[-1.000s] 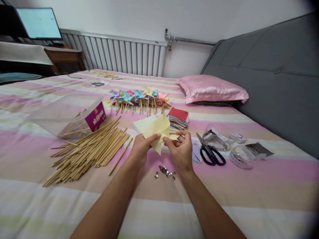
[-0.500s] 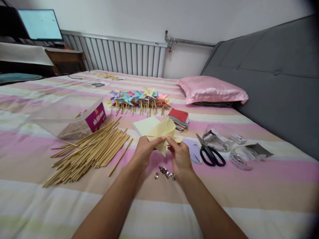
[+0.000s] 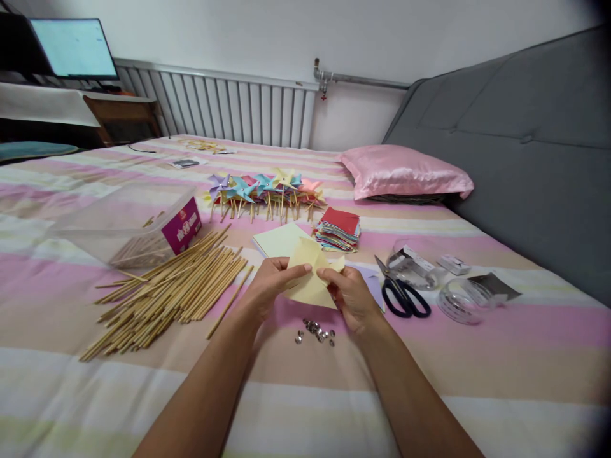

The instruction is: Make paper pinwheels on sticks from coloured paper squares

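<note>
Pinching a yellow paper square [image 3: 310,280] between left hand [image 3: 268,287] and right hand [image 3: 352,296], both gripping its edges, holding it just above metal pins [image 3: 316,331] on the striped bedsheet [image 3: 429,356], beside bamboo sticks [image 3: 172,289] and scissors [image 3: 403,294].

Your forearms reached forward and converged; your left hand [image 3: 268,284] and right hand [image 3: 352,294] sat close together, fingers curled inward, thumbs pinched against fingertips.
</note>
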Demonstrator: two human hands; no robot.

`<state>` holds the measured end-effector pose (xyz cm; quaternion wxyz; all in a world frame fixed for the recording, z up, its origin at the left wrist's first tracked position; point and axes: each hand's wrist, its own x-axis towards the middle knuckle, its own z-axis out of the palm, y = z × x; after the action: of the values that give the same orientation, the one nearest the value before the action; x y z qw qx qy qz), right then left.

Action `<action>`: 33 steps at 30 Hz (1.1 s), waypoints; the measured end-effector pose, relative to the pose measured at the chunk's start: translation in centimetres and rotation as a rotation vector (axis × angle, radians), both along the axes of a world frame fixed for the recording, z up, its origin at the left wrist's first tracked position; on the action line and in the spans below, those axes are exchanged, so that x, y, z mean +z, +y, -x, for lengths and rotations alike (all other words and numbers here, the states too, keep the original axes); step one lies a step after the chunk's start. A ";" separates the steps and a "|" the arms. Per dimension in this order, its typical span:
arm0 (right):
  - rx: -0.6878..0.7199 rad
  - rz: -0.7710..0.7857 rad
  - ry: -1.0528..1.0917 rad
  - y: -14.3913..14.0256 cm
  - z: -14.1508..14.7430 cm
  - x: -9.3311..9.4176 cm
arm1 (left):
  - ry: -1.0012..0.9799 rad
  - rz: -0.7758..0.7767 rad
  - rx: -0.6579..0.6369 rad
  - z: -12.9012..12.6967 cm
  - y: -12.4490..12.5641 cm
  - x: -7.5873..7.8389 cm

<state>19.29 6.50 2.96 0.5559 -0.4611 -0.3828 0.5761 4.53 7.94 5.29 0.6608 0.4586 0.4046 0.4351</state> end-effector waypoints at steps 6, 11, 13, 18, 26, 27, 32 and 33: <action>-0.012 0.012 -0.044 0.1 0.0 -0.3 | 0.110 -0.029 0.047 -0.2 0.2 -0.3; 0.033 -0.050 -0.025 -0.1 0.2 -0.2 | 0.067 -0.035 0.036 -0.2 0.1 -0.5; 0.040 -0.091 0.005 -0.1 0.3 0.0 | 0.040 -0.029 0.048 -0.3 0.1 -0.6; -0.173 -0.321 -0.152 0.1 0.3 0.3 | -0.020 0.028 0.268 -0.3 0.5 -0.6; -0.197 -0.581 -0.652 -1.3 1.1 0.7 | -0.195 0.153 0.460 0.0 1.2 -0.4; -0.106 -0.578 -0.660 -1.3 1.2 0.6 | -0.221 0.170 0.458 0.0 1.1 -0.3; 0.021 -0.588 -0.648 -1.0 1.6 -0.3 | -0.318 0.168 0.352 -0.4 0.8 -0.2; 0.016 -0.592 -0.639 -1.0 1.6 -0.3 | -0.323 0.164 0.338 -0.5 0.7 -0.2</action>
<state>17.73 5.51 2.64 0.5133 -0.4340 -0.6877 0.2744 5.05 8.64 5.12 0.6698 0.2537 0.3987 0.5727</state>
